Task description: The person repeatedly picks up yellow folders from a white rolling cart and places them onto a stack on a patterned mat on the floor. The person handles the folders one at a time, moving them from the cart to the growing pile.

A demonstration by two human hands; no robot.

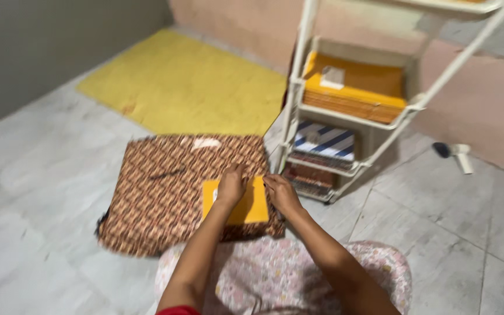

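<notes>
A small yellow envelope [252, 205] lies on a flat board covered in brown patterned cloth [164, 186] on the floor. My left hand [231, 185] presses down on the envelope's upper middle, fingers curled. My right hand [281, 193] pinches the envelope's right edge. Both forearms reach forward over my lap, which is covered in pink floral fabric [298, 274]. The frame is motion-blurred.
A white tiered rack [345, 111] stands just right of the board, holding a stack of yellow envelopes [354, 87], striped packets and other stacks. A yellow mat [188, 87] lies behind the board. A small white device [456, 154] sits on the grey tiles by the pink wall.
</notes>
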